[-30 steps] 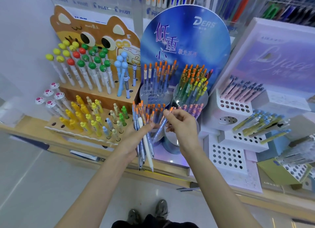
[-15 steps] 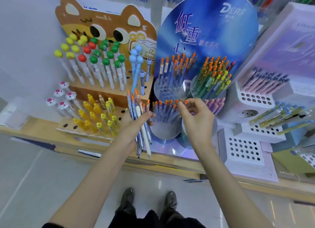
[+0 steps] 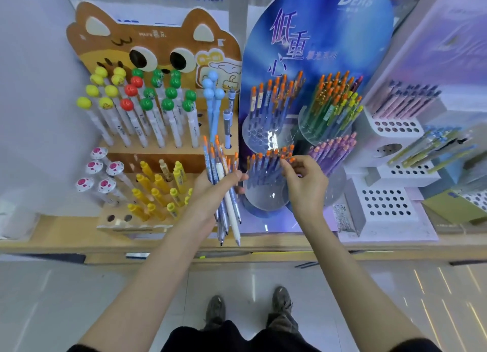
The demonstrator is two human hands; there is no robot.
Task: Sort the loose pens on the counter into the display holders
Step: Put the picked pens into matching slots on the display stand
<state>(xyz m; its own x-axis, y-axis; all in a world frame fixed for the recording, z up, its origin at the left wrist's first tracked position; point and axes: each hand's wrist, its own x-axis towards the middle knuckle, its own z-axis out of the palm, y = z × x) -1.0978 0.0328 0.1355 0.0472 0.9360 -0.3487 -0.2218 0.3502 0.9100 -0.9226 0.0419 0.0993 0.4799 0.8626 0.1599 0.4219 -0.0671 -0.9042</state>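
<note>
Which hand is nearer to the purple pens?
Right. The right hand, pinching an orange-topped pen, is just left of the purple pens; the left hand grips a pen bundle farther left.

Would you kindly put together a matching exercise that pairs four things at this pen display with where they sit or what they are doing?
Column one:
1. left hand
2. right hand
3. white pens with green ball tops
4. short yellow pens

Column two:
A. lower tier of the brown cat-faced cardboard stand
B. grips a bundle of blue orange-topped pens
C. pinches an orange-topped blue pen at the clear round holder
D. upper tier of that stand

Pairs: 1-B, 2-C, 3-D, 4-A.
</note>
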